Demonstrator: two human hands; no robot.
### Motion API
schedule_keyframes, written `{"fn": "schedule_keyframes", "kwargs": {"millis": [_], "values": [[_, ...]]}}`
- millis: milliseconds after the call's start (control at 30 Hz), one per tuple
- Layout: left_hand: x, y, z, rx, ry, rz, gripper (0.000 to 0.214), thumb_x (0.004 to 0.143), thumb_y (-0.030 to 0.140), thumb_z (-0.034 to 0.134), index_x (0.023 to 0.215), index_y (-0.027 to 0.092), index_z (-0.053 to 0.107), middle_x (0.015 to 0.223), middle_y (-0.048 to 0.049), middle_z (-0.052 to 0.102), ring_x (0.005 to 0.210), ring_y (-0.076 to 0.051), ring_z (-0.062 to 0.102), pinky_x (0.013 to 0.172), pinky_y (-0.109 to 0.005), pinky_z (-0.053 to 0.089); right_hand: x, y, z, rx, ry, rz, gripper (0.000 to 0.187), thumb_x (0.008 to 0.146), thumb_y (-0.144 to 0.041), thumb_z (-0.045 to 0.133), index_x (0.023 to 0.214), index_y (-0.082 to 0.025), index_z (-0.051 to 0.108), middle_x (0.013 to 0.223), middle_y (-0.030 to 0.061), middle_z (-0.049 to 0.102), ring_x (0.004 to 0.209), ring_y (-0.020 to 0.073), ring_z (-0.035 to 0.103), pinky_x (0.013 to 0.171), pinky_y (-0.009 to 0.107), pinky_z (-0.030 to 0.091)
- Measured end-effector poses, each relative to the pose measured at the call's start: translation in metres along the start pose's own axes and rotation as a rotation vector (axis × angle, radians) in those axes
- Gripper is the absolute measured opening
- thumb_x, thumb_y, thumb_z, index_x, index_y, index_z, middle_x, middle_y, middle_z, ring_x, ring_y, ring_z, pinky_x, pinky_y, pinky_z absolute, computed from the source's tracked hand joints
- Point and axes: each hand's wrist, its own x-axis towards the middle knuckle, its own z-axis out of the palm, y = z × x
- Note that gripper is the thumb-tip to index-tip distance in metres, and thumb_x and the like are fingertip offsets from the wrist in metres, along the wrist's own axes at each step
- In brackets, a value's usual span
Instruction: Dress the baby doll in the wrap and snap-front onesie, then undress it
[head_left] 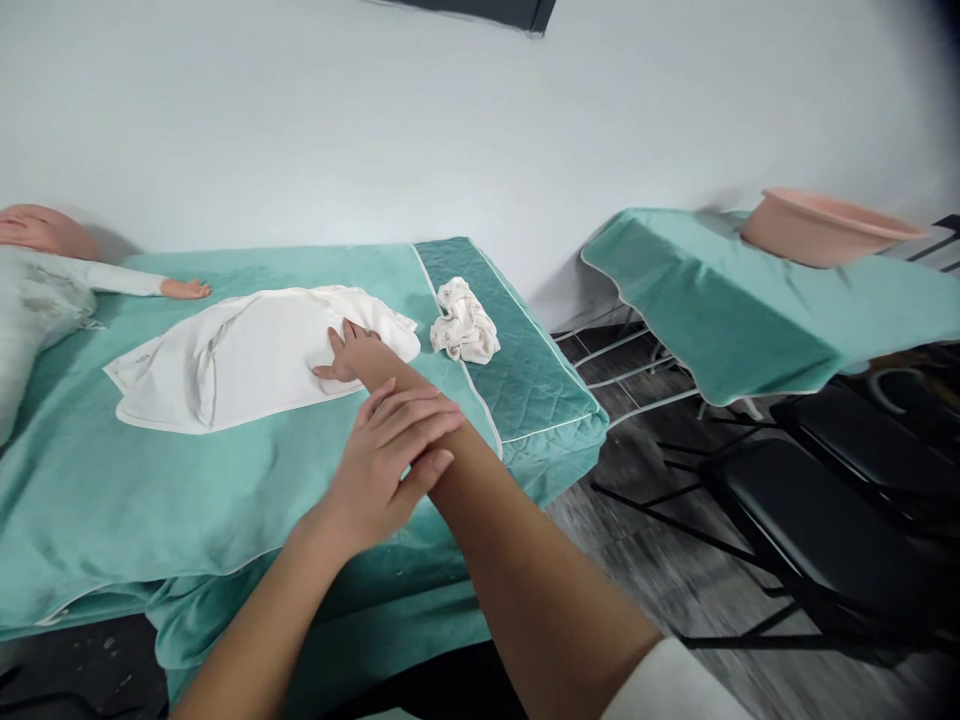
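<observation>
A white baby garment (259, 355), partly folded with a raised crease, lies spread on the green cover (232, 500). My right hand (349, 350) rests on its right part, palm down with the fingers apart. Across my right forearm lies my left hand (397, 445), its fingers stretched out and its thumb apart. Just right of the garment sits a crumpled white cloth (465, 325) with a small print. At the far left is a baby doll (34, 310) in white clothing, one arm stretched toward the garment; its left part is cut off by the frame.
A quilted dark green pad (536, 375) forms the bed's right end. Farther right, a pink basin (829, 228) stands on a green-covered table (780, 310). Black folding chairs (817, 520) stand on the dark floor at right. A pale wall (450, 140) runs behind the bed.
</observation>
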Motion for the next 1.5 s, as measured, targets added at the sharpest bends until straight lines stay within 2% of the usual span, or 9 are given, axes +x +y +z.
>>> {"fn": "schedule_keyframes", "kwargs": {"millis": [133,300,600,700,867,967,1100,1367,1500], "values": [[0.015,-0.025,0.004,0.041,-0.008,-0.114,0.034,0.104,0.029,0.035,0.120,0.022,0.065,0.125,-0.0053,0.070,0.123,-0.019,0.058,0.122,-0.049,0.023,-0.007,0.007,0.003,0.053,0.005,-0.065,0.095,0.091,-0.073,0.040,0.161,-0.014,0.015,0.168,0.0174,0.003,0.156,0.0314,0.005,0.125,0.052,0.010],[0.021,-0.042,0.007,0.074,0.017,-0.152,0.035,0.104,0.030,0.035,0.118,0.023,0.067,0.123,-0.0042,0.070,0.121,-0.018,0.058,0.121,-0.048,0.025,-0.010,0.005,0.009,0.025,0.019,-0.038,0.094,0.092,-0.070,0.044,0.162,-0.015,0.014,0.169,0.0159,0.002,0.157,0.0273,-0.001,0.126,0.047,0.004],[0.006,-0.075,0.010,0.054,0.056,-0.132,0.029,0.103,0.029,0.042,0.117,0.022,0.066,0.125,-0.0069,0.069,0.125,-0.021,0.056,0.114,-0.046,0.038,-0.018,-0.001,0.028,0.011,0.254,0.012,0.086,0.093,-0.069,0.045,0.160,-0.017,0.025,0.168,0.0139,0.012,0.156,0.0270,0.013,0.126,0.045,0.012],[0.000,-0.071,0.015,0.073,-0.033,-0.142,0.029,0.101,0.035,0.048,0.122,0.023,0.064,0.126,-0.0062,0.069,0.126,-0.022,0.056,0.120,-0.049,0.030,-0.023,-0.003,0.026,0.017,0.272,-0.005,0.084,0.096,-0.068,0.039,0.159,-0.014,0.026,0.168,0.0151,0.014,0.155,0.0286,0.015,0.126,0.047,0.013],[0.003,-0.048,0.028,0.052,-0.186,-0.153,0.045,0.091,0.055,0.059,0.123,0.024,0.064,0.124,-0.0042,0.070,0.125,-0.024,0.057,0.126,-0.053,0.013,-0.027,0.002,0.026,0.019,0.343,-0.078,0.078,0.099,-0.063,0.035,0.157,-0.011,0.029,0.166,0.0176,0.019,0.153,0.0292,0.018,0.124,0.048,0.015],[0.009,-0.039,0.031,-0.006,-0.248,-0.154,0.047,0.088,0.060,0.061,0.119,0.025,0.066,0.120,-0.0027,0.072,0.118,-0.023,0.060,0.125,-0.051,0.013,-0.029,0.003,0.026,0.031,0.365,-0.088,0.077,0.099,-0.062,0.035,0.156,-0.011,0.031,0.166,0.0183,0.020,0.153,0.0295,0.019,0.124,0.048,0.015],[0.015,-0.033,0.029,-0.082,-0.299,-0.174,0.037,0.091,0.055,0.060,0.114,0.027,0.069,0.118,-0.0011,0.072,0.114,-0.021,0.061,0.121,-0.047,0.017,-0.030,0.003,0.023,0.067,0.324,-0.092,0.077,0.100,-0.061,0.035,0.156,-0.010,0.030,0.166,0.0185,0.018,0.154,0.0296,0.017,0.125,0.048,0.013],[0.006,-0.032,0.032,-0.228,-0.217,-0.149,0.021,0.092,0.039,0.066,0.109,0.028,0.072,0.119,0.0013,0.074,0.113,-0.018,0.063,0.120,-0.043,0.015,-0.027,0.005,0.024,0.062,0.322,-0.091,0.077,0.100,-0.062,0.034,0.157,-0.011,0.030,0.167,0.0179,0.018,0.154,0.0297,0.017,0.124,0.049,0.016],[0.007,-0.023,0.042,-0.255,-0.105,-0.208,0.008,0.090,0.030,0.068,0.088,0.024,0.073,0.105,0.0020,0.077,0.102,-0.017,0.068,0.115,-0.043,0.025,-0.027,0.006,0.029,0.042,0.353,-0.119,0.075,0.100,-0.061,0.034,0.156,-0.011,0.032,0.166,0.0196,0.020,0.153,0.0320,0.019,0.123,0.049,0.017]]}}
